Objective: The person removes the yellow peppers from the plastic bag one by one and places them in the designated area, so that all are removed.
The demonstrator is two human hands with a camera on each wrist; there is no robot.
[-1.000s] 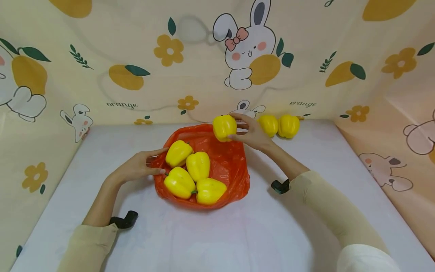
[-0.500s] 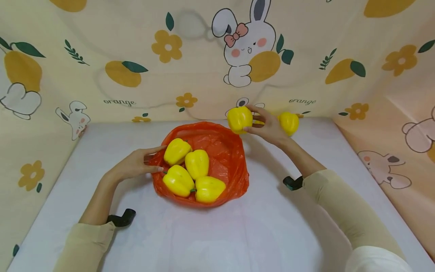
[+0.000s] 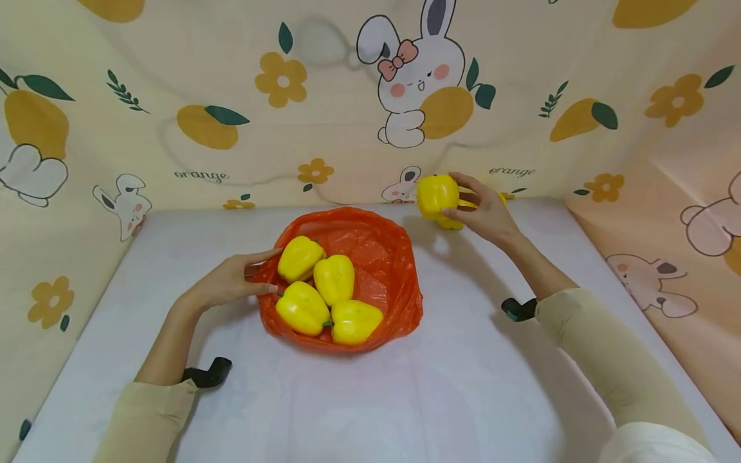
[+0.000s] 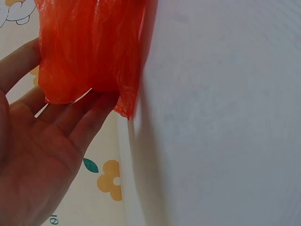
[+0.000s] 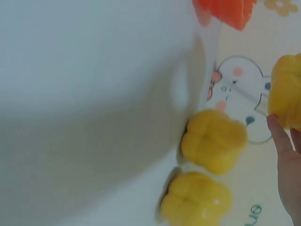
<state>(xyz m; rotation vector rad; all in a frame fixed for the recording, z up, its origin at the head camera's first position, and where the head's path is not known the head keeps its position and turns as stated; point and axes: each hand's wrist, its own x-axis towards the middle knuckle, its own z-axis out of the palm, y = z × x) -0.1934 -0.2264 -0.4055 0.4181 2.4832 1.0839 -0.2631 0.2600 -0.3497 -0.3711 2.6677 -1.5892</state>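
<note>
A red plastic bag (image 3: 384, 263) stands wide-mouthed on the table, with several yellow bell peppers (image 3: 334, 280) inside, mostly at its left and front. My left hand (image 3: 231, 280) holds the bag's left side; in the left wrist view, the red plastic (image 4: 89, 52) overlaps the tips of its fingers (image 4: 87, 120). Right of the bag and above the table, my right hand (image 3: 483, 209) grips another yellow bell pepper (image 3: 437, 196) between thumb and fingers. Behind this hand, two more yellow bell peppers rest by the back wall, a nearer pepper (image 5: 214, 141) and another pepper (image 5: 196, 200) in the right wrist view.
The white table (image 3: 347, 411) meets a cloth backdrop (image 3: 243, 77) printed with rabbits, oranges and flowers at the back and both sides. Small black devices are on both wrists, the left device (image 3: 211, 373) and the right device (image 3: 518, 310).
My right hand has carried its yellow bell pepper from over the bag's right rim to the right and slightly back, towards the peppers by the wall. My left hand has stayed at the bag.
</note>
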